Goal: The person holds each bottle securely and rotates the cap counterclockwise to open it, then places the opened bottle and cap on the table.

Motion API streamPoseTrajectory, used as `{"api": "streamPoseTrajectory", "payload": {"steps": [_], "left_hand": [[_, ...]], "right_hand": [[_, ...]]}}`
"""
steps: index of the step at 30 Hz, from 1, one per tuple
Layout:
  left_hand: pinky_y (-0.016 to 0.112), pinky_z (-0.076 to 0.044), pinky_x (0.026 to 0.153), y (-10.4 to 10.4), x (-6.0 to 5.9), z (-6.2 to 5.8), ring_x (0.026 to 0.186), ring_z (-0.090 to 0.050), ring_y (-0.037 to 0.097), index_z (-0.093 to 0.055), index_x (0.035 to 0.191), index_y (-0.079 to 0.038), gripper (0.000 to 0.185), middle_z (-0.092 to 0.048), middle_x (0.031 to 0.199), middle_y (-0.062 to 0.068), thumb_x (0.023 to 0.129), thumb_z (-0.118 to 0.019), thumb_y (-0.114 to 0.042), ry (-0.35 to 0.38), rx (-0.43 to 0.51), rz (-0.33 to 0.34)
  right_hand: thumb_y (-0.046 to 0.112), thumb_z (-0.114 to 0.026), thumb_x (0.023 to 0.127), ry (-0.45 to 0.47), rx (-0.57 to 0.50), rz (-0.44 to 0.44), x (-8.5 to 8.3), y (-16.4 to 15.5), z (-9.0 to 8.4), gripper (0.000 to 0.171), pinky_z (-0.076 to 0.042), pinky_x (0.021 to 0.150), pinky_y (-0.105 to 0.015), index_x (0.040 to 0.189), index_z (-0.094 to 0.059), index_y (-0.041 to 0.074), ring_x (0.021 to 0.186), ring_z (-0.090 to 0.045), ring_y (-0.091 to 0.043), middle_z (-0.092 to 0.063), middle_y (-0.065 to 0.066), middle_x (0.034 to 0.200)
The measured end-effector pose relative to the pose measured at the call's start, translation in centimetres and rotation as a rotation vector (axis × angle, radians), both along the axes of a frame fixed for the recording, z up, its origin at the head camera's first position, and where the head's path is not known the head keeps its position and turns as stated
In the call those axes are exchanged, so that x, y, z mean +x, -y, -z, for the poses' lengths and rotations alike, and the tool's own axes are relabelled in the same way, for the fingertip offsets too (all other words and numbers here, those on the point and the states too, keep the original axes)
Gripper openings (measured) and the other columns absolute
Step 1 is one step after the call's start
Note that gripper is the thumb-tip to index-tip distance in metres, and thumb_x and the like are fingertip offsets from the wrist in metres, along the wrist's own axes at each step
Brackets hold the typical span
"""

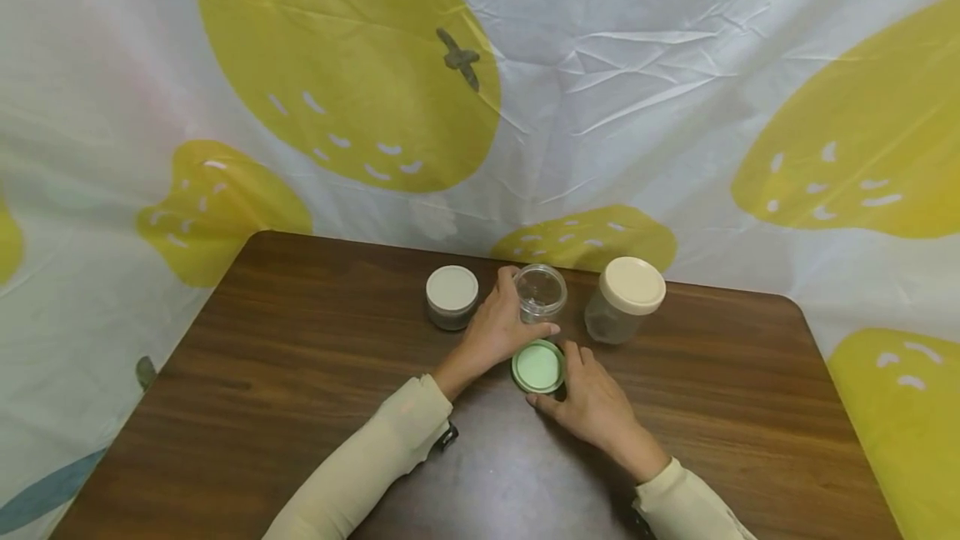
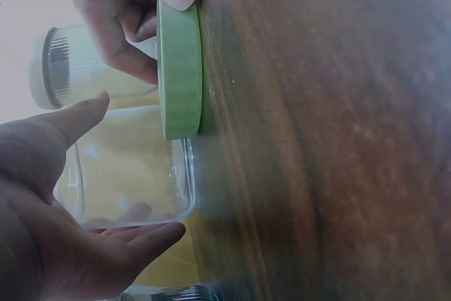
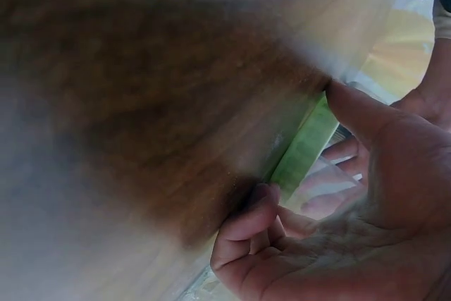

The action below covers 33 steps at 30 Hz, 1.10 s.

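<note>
Now right hand [image 1: 592, 402] grips green lid [image 1: 537, 367] beside clear jar [image 1: 540, 293].

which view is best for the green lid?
Head view: the green lid shows whole from above, flat on the table by the clear open jar, right hand pinching its edge. Left wrist shows it sharp but edge-on. Right wrist shows only a blurred green strip.

On the table [image 1: 300, 373]: short jar [image 1: 452, 297] left, open jar [image 1: 542, 292] centre, tall jar [image 1: 624, 300] right, loose lid [image 1: 537, 367] just before the open jar.
</note>
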<state>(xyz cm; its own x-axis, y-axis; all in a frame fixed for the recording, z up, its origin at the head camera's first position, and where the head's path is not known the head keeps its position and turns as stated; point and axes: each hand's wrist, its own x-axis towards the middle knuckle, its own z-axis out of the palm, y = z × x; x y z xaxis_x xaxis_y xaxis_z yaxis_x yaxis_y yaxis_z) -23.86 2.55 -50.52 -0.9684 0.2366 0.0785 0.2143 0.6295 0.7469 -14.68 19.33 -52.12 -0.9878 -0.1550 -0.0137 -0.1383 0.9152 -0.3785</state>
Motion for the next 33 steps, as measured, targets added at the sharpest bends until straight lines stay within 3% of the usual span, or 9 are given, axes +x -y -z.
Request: {"api": "streamPoseTrajectory", "payload": {"steps": [6,14,16,19,22,26,29,33], "left_hand": [[0.048,-0.059,0.083,0.0,0.0,-0.2,0.113,-0.071,0.032,-0.03,0.151,-0.015,0.105,-0.06,0.143,0.011,0.076,-0.092,-0.054,-0.01,-0.046,-0.007],[0.052,-0.06,0.083,0.1,0.2,-0.2,0.119,-0.068,0.036,-0.023,0.16,-0.019,0.122,-0.046,0.153,0.011,0.07,-0.092,-0.064,-0.02,-0.059,-0.025],[0.052,-0.06,0.089,0.2,0.3,-0.2,0.126,-0.064,0.036,-0.021,0.161,-0.016,0.126,-0.04,0.159,0.012,0.069,-0.094,-0.061,-0.047,-0.036,0.002],[0.048,-0.054,0.109,0.6,0.4,-0.3,0.146,-0.048,0.034,-0.017,0.163,-0.012,0.132,-0.026,0.167,0.013,0.068,-0.098,-0.054,-0.117,0.014,0.075],[0.044,-0.041,0.125,1.2,0.7,-0.7,0.16,-0.027,0.031,-0.012,0.164,-0.01,0.137,-0.013,0.171,0.012,0.066,-0.1,-0.048,-0.203,0.051,0.149],[0.046,-0.037,0.127,2.4,1.2,-1.8,0.163,-0.02,0.029,-0.01,0.165,-0.012,0.138,-0.012,0.173,0.012,0.066,-0.1,-0.047,-0.287,0.08,0.188],[0.048,-0.035,0.128,3.8,1.5,-2.7,0.165,-0.016,0.027,-0.009,0.165,-0.013,0.137,-0.013,0.174,0.013,0.068,-0.1,-0.045,-0.331,0.104,0.196],[0.051,-0.032,0.129,5.9,1.6,-3.4,0.166,-0.013,0.026,-0.011,0.163,-0.013,0.133,-0.014,0.174,0.013,0.069,-0.1,-0.041,-0.378,0.127,0.193]], "right_hand": [[0.047,-0.089,0.082,0.019,-0.025,-0.011,-0.1,-0.4,-0.1,0.101,-0.057,0.094,-0.057,0.156,-0.038,-0.001,0.119,-0.066,-0.039,-0.063,-0.024,0.129],[0.046,-0.092,0.078,0.019,-0.076,-0.063,0.1,-1.1,-0.3,0.114,-0.053,0.104,-0.06,0.162,-0.029,0.001,0.129,-0.062,-0.043,-0.059,-0.029,0.141],[0.045,-0.094,0.076,0.021,-0.095,-0.082,0.2,-1.3,-0.4,0.118,-0.052,0.107,-0.06,0.162,-0.027,0.001,0.133,-0.06,-0.045,-0.056,-0.031,0.146],[0.045,-0.094,0.076,0.027,-0.139,-0.1,0.3,-1.8,-0.5,0.12,-0.051,0.108,-0.061,0.163,-0.025,0.001,0.133,-0.06,-0.044,-0.055,-0.03,0.148],[0.046,-0.093,0.078,0.032,-0.173,-0.099,0.4,-2.2,-0.7,0.117,-0.056,0.099,-0.056,0.164,-0.025,0.004,0.118,-0.066,-0.034,-0.063,-0.023,0.134],[0.048,-0.085,0.087,-0.005,-0.168,-0.068,0.6,-2.4,-1.3,0.099,-0.056,0.087,-0.048,0.159,-0.035,0.004,0.101,-0.065,-0.023,-0.067,-0.013,0.115],[0.056,-0.076,0.092,-0.058,-0.126,0.006,0.9,-2.0,-1.8,0.079,-0.054,0.076,-0.043,0.144,-0.049,0.003,0.093,-0.063,-0.022,-0.066,-0.01,0.104],[0.063,-0.066,0.097,-0.133,-0.111,0.091,1.4,-1.1,-2.4,0.059,-0.042,0.061,-0.033,0.12,-0.058,0.01,0.074,-0.053,-0.017,-0.057,-0.003,0.082]]}}
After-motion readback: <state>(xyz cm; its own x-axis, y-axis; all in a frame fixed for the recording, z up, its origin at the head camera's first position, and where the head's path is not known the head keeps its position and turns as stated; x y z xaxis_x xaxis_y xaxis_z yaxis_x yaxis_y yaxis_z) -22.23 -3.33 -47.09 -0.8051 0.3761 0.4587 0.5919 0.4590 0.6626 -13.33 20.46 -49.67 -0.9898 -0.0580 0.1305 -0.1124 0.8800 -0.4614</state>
